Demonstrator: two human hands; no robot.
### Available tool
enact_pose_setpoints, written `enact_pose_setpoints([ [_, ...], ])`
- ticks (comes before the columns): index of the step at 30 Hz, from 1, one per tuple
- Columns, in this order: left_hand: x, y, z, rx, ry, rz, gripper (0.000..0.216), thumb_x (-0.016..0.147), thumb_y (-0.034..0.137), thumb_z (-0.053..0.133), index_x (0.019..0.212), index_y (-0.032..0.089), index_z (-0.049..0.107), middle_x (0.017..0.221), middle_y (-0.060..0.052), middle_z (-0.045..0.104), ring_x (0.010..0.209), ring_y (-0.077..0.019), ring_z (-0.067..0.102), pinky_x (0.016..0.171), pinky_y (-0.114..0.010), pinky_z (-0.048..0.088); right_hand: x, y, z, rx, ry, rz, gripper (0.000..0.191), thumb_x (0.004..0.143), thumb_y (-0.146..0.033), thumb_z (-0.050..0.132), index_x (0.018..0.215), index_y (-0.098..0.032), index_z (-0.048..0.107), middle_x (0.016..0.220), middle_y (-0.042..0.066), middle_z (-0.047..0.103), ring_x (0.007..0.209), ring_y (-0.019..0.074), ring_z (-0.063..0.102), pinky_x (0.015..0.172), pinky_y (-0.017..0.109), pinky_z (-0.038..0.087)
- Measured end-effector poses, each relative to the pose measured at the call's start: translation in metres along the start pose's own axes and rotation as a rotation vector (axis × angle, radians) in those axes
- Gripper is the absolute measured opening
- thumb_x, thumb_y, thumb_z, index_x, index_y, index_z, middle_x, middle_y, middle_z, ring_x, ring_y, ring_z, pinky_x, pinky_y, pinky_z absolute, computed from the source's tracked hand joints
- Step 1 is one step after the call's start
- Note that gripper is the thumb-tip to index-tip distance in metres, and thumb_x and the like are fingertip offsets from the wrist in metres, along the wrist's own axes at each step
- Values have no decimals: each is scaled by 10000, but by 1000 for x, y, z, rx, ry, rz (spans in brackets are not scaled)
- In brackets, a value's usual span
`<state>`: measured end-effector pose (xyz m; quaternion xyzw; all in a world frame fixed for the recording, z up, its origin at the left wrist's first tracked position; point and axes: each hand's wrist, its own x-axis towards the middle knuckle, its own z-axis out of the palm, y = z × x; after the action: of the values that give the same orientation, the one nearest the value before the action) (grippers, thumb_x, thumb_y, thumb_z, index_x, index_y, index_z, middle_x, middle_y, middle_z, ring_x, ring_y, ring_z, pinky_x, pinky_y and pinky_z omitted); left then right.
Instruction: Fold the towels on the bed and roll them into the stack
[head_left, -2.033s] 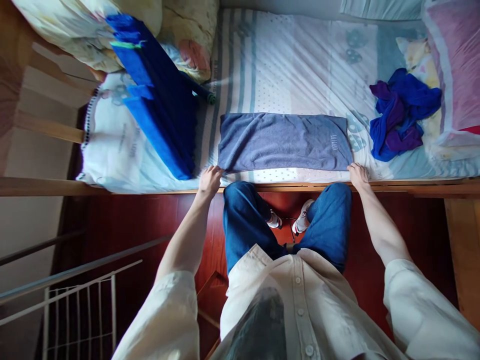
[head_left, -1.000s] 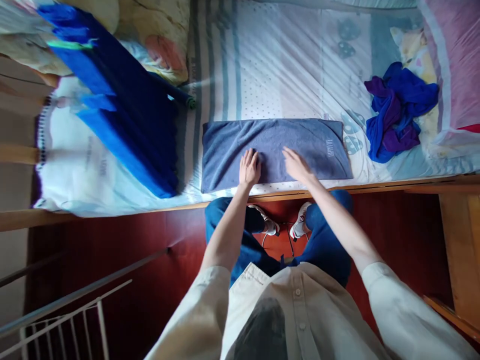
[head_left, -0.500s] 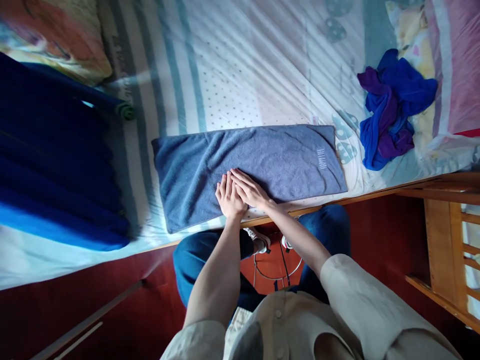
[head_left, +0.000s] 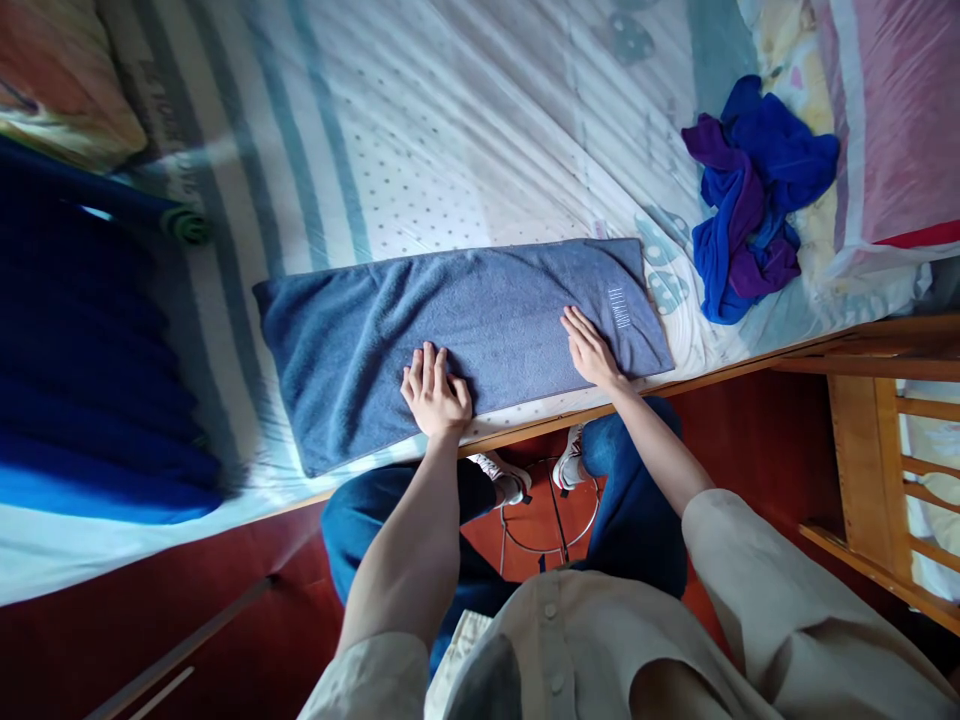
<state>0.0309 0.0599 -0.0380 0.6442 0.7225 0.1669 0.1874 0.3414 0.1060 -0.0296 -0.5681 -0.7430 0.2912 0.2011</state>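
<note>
A grey-blue towel (head_left: 480, 330), folded into a long strip, lies along the near edge of the bed (head_left: 465, 140). My left hand (head_left: 433, 392) rests flat on its near-middle part, fingers stretched out. My right hand (head_left: 592, 348) lies flat on the towel toward its right end, just left of a small woven label, fingers extended. Neither hand holds anything.
A crumpled blue and purple cloth (head_left: 750, 190) sits on the sheet at the right. A dark blue folded blanket (head_left: 90, 380) fills the left. A pink pillow (head_left: 892, 110) is far right. A wooden bed rail (head_left: 885, 350) and wooden frame (head_left: 892, 480) stand right; red floor below.
My hands went from the towel's two near corners to its middle, came together, and have now slid apart across it, the right one going furthest. The view has shifted left and closer.
</note>
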Motion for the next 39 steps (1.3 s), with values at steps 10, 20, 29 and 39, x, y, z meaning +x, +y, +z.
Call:
enact_pose_setpoints([
  [10,-1,-1,5,-116,90,25,614,941,256,474,1548,183,530,1692,-131,414,1605,-329,314,1318,-617,182,-28,68,-63,-272,114,147,558,1104,-320,306,1611,-156,471,1697,97,417,1630,215,281,1350,483,277],
  [20,2,-6,10,-110,88,69,611,988,295,433,1583,166,487,1679,-150,423,1619,-318,286,1323,-601,198,-15,59,-50,-423,269,352,645,1111,-359,233,1528,42,518,1655,303,384,1601,342,332,1303,549,263],
  [29,4,-5,9,-109,27,36,612,978,262,435,1578,160,501,1696,-144,387,1630,-305,257,1336,-597,183,44,-134,111,-323,97,118,587,1072,-274,311,1640,-162,409,1739,158,313,1650,261,209,1323,601,188],
  [39,4,-4,8,-105,11,36,609,974,206,440,1579,172,502,1694,-129,397,1629,-272,264,1345,-560,200,50,-134,138,-317,171,169,581,1037,-255,324,1577,-161,514,1685,151,424,1616,258,302,1323,587,207],
])
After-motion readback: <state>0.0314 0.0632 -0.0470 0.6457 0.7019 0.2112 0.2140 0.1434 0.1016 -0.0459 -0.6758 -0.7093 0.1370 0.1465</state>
